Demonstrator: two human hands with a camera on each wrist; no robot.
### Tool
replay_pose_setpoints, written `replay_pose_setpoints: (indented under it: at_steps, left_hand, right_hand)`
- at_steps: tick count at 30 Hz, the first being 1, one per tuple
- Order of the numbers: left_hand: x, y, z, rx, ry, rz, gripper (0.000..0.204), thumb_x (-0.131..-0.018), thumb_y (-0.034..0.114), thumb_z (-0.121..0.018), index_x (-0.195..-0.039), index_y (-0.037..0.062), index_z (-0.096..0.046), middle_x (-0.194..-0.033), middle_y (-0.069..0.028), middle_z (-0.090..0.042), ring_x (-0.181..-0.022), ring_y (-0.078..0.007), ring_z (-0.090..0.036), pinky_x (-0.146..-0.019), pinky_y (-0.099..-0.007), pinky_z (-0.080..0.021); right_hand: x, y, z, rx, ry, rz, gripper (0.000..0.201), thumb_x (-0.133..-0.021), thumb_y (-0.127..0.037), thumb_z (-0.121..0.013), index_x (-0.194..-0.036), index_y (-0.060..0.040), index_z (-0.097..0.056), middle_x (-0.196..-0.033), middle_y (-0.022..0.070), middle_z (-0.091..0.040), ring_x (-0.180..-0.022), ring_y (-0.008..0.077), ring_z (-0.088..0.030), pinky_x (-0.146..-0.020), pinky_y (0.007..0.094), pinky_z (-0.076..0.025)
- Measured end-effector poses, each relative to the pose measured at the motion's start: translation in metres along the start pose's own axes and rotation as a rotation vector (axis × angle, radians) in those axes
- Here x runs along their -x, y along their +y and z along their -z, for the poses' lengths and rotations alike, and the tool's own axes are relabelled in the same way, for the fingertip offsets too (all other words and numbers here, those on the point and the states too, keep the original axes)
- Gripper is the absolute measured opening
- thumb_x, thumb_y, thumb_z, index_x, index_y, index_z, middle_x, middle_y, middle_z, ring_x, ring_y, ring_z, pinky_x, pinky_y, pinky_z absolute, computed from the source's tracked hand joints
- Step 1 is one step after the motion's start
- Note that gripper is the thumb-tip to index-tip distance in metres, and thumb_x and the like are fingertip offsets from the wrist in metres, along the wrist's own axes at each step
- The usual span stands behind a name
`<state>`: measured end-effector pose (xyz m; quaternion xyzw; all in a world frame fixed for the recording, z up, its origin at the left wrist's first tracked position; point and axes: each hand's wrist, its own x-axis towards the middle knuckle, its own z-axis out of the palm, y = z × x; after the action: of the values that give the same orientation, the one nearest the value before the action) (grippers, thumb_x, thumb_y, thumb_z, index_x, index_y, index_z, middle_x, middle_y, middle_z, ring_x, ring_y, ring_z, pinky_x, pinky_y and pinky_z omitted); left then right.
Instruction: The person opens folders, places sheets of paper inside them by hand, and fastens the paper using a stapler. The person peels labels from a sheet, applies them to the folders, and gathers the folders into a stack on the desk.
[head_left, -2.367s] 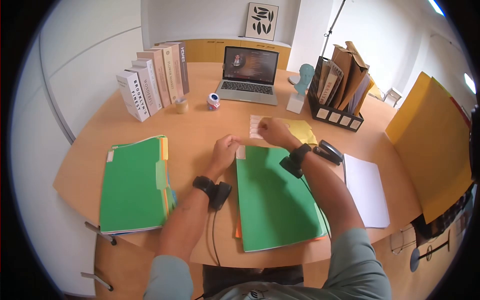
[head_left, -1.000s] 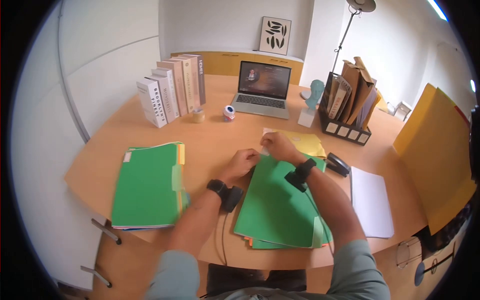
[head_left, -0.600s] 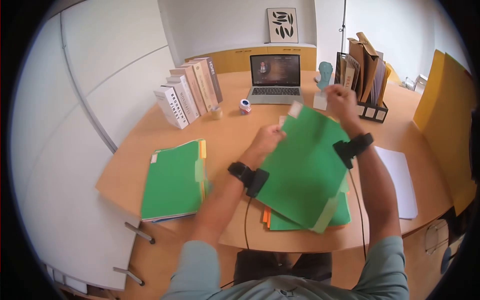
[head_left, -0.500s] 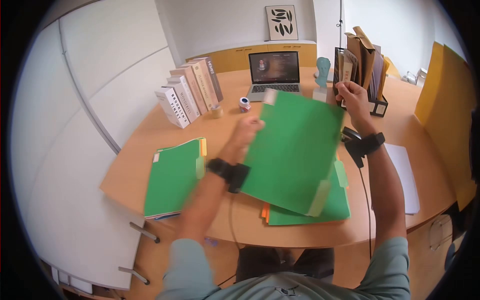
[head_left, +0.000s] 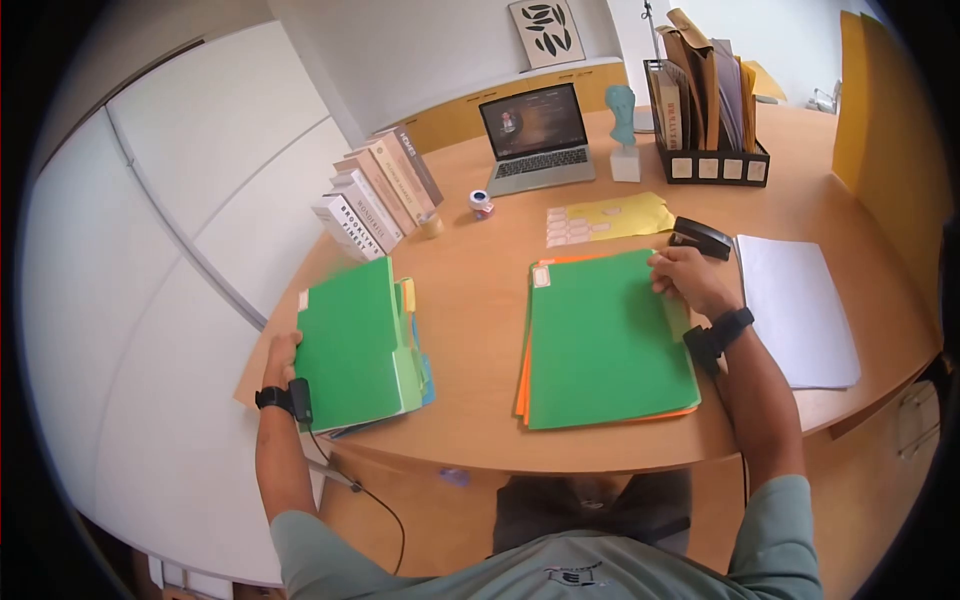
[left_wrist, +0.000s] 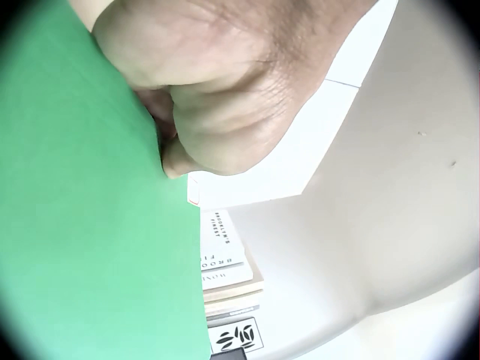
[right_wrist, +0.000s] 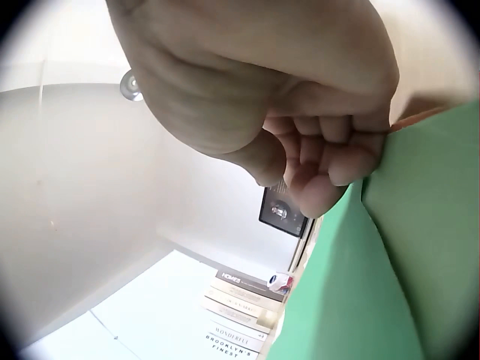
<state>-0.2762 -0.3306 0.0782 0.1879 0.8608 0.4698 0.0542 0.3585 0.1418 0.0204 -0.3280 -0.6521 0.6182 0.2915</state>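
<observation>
- The left green folder (head_left: 350, 345) tops a stack at the front left edge of the bench (head_left: 470, 340); the left hand (head_left: 283, 358) grips its left long edge, thumb against the cover.
- The right green folder (head_left: 610, 340) lies on an orange folder (head_left: 523, 370) near the bench's front edge; the right hand (head_left: 692, 280) touches its far right corner, fingers curled, though I cannot tell whether they pinch it.
- Both folders look light, smooth and bendy, likely to slide or splay.
- Best hold: long edges, all layers pinched together, without creasing tabs.
</observation>
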Motion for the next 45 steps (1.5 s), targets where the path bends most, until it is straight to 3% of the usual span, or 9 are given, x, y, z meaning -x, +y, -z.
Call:
replay_pose_setpoints:
  at_steps: [7, 10, 13, 17, 18, 23, 29, 35, 45]
  left_hand:
    - [0.029, 0.003, -0.021, -0.313, 0.067, -0.055, 0.028, -0.088, 0.021, -0.064, -0.092, -0.0058, -0.072, -0.088, -0.0176, -0.072, -0.079, -0.0273, -0.069, -0.072, -0.0426, -0.052]
    - [-0.019, -0.019, -0.025, -0.733, 0.073, -0.188, 0.034, -0.087, 0.026, -0.065, -0.102, -0.0033, -0.073, -0.097, -0.0204, -0.073, -0.082, -0.0278, -0.07, -0.074, -0.0437, -0.052]
    - [-0.043, 0.008, -0.078, -0.609, 0.38, -0.48, 0.033, -0.089, 0.022, -0.063, -0.107, -0.0039, -0.07, -0.097, -0.0144, -0.073, -0.082, -0.0247, -0.068, -0.074, -0.0415, -0.053]
    - [0.006, 0.128, -0.206, 0.402, -0.372, -0.359, 0.023, -0.097, 0.017, -0.063, -0.115, 0.0026, -0.067, -0.092, -0.0017, -0.065, -0.076, -0.0095, -0.06, -0.065, -0.0228, -0.049]
    - [0.072, 0.172, -0.239, 0.475, -0.393, -0.417, 0.026, -0.098, 0.021, -0.064, -0.116, 0.0019, -0.065, -0.095, -0.0014, -0.066, -0.079, -0.0102, -0.059, -0.07, -0.0254, -0.049]
    - [0.142, 0.208, -0.38, 0.818, -0.86, -0.388, 0.022, -0.099, 0.017, -0.062, -0.114, 0.0014, -0.065, -0.106, -0.004, -0.067, -0.1, -0.0146, -0.061, -0.089, -0.0305, -0.048]
    - [0.158, 0.199, -0.432, 0.961, -0.832, -0.217, 0.023, -0.098, 0.009, -0.057, -0.117, -0.0033, -0.061, -0.112, -0.0091, -0.063, -0.106, -0.0193, -0.059, -0.1, -0.0341, -0.047]
    - [0.168, 0.19, -0.434, 1.041, -0.834, -0.181, 0.032, -0.096, 0.008, -0.056, -0.124, -0.006, -0.057, -0.117, -0.0105, -0.061, -0.111, -0.0201, -0.057, -0.101, -0.033, -0.045]
    - [0.137, 0.185, -0.444, 1.028, -0.814, -0.23, 0.04, -0.097, 0.013, -0.05, -0.134, -0.0038, -0.051, -0.122, -0.0132, -0.06, -0.113, -0.0224, -0.059, -0.098, -0.0347, -0.049]
  right_hand:
    - [0.006, 0.008, -0.001, -0.069, 0.028, 0.003, 0.019, -0.099, -0.019, -0.061, -0.096, -0.0003, -0.064, -0.08, 0.0027, -0.062, -0.067, 0.0105, -0.06, -0.058, 0.0236, -0.048]
    - [0.011, 0.005, -0.001, -0.089, 0.033, 0.016, 0.018, -0.099, -0.017, -0.061, -0.097, 0.0003, -0.064, -0.081, 0.0032, -0.063, -0.067, 0.0108, -0.06, -0.059, 0.0229, -0.048]
    - [0.008, 0.006, 0.0, -0.107, 0.023, 0.003, 0.018, -0.1, -0.017, -0.06, -0.097, 0.0003, -0.064, -0.08, 0.0031, -0.063, -0.068, 0.0107, -0.06, -0.061, 0.0234, -0.049]
    - [0.009, 0.001, 0.008, -0.134, 0.004, -0.017, 0.017, -0.101, -0.02, -0.058, -0.098, -0.0036, -0.062, -0.088, 0.0023, -0.06, -0.079, 0.0131, -0.06, -0.069, 0.0296, -0.052]
    - [0.01, -0.002, 0.009, -0.152, 0.009, -0.018, 0.017, -0.101, -0.021, -0.058, -0.099, -0.0045, -0.062, -0.091, 0.0025, -0.06, -0.082, 0.0138, -0.06, -0.072, 0.0314, -0.053]
    - [0.047, -0.038, 0.014, -0.209, 0.011, -0.109, 0.023, -0.102, -0.029, -0.057, -0.108, -0.0067, -0.059, -0.105, 0.0047, -0.057, -0.098, 0.0191, -0.058, -0.082, 0.0425, -0.057]
    - [0.053, -0.046, 0.008, -0.134, -0.03, -0.135, 0.046, -0.1, -0.032, -0.059, -0.131, 0.0015, -0.053, -0.118, 0.0106, -0.056, -0.108, 0.0238, -0.055, -0.082, 0.0448, -0.058]
    - [0.047, -0.039, 0.001, -0.153, 0.093, -0.152, 0.041, -0.101, -0.028, -0.058, -0.129, 0.0021, -0.054, -0.116, 0.0105, -0.057, -0.107, 0.0239, -0.056, -0.081, 0.0396, -0.057]
    - [0.045, -0.112, -0.084, -0.369, -0.301, 0.134, 0.043, -0.108, -0.029, -0.045, -0.14, -0.0006, -0.048, -0.132, 0.0109, -0.058, -0.119, 0.0223, -0.058, -0.097, 0.0388, -0.051]
